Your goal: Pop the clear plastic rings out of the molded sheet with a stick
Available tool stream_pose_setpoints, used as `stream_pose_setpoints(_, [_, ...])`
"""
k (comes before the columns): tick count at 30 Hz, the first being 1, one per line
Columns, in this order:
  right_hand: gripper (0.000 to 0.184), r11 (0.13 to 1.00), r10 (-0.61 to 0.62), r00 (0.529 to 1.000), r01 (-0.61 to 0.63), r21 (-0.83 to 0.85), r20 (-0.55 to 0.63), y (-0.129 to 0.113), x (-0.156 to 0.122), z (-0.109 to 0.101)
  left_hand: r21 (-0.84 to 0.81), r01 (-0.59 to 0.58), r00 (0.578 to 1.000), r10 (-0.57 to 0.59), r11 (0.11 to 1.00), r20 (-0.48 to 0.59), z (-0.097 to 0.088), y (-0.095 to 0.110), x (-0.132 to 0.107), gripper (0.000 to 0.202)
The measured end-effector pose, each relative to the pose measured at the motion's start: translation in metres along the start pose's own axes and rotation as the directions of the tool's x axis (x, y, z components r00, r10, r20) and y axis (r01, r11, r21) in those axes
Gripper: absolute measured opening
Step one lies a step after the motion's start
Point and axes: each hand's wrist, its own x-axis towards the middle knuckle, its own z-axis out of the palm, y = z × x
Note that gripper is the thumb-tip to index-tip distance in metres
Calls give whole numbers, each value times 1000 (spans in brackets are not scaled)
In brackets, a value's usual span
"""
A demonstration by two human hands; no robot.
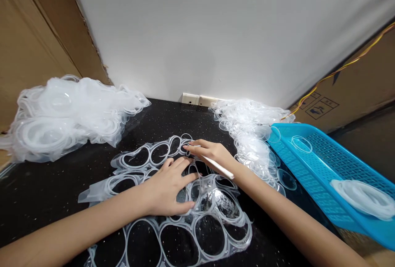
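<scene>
Several clear silicone sheets (157, 221) with round holes lie overlapping on a black speckled countertop (166, 119). My left hand (169, 184) presses on the sheets, palm down, its fingers spread. Just beyond it, my right hand (212, 152) grips a slim white pen-like tool (220, 167), whose back end points toward me. The tool's tip is hidden under the fingers, near a thin clear ring (186, 136) at the far edge of the sheets. A shiny round patch (222, 201) shows through the holes right of my left hand.
A heap of translucent sheets (61, 114) is at left; loose clear discs (253, 135) pile up at right. Beside them, a blue basket (311, 189) holds white rings (364, 197). Power sockets (199, 100) sit against the wall. Cardboard (40, 24) stands on the left, with a yellow cord (348, 66) at right.
</scene>
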Motion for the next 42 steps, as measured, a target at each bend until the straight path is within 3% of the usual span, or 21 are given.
stream_pose_setpoints(4, [32, 987, 46, 999, -47, 153, 8, -3, 5, -4, 28, 19, 1000, -19, 999, -9, 4, 0, 1, 57])
stream_pose_setpoints(11, [29, 961, 62, 998, -65, 268, 20, -4, 4, -4, 91, 96, 995, -96, 991, -6, 2, 4, -2, 47])
stream_pose_setpoints(18, [30, 960, 25, 999, -34, 280, 36, -2, 1, 0, 119, 48, 997, -40, 992, -68, 8, 0, 0, 50])
stream_pose_setpoints(24, [33, 997, 49, 996, -53, 59, 72, 0, 0, 6, 65, -19, 997, 24, 998, -79, 4, 1, 0, 47])
stream_pose_setpoints(31, [41, 972, 122, 989, -100, -215, 90, -3, 12, 5, -43, 32, 998, -34, 999, -45, -5, 0, -2, 47])
stream_pose_setpoints(42, [52, 855, 285, 952, -305, -419, -111, 37, 61, -27, -42, 13, 999, -15, 999, -52, -4, 1, -3, 52])
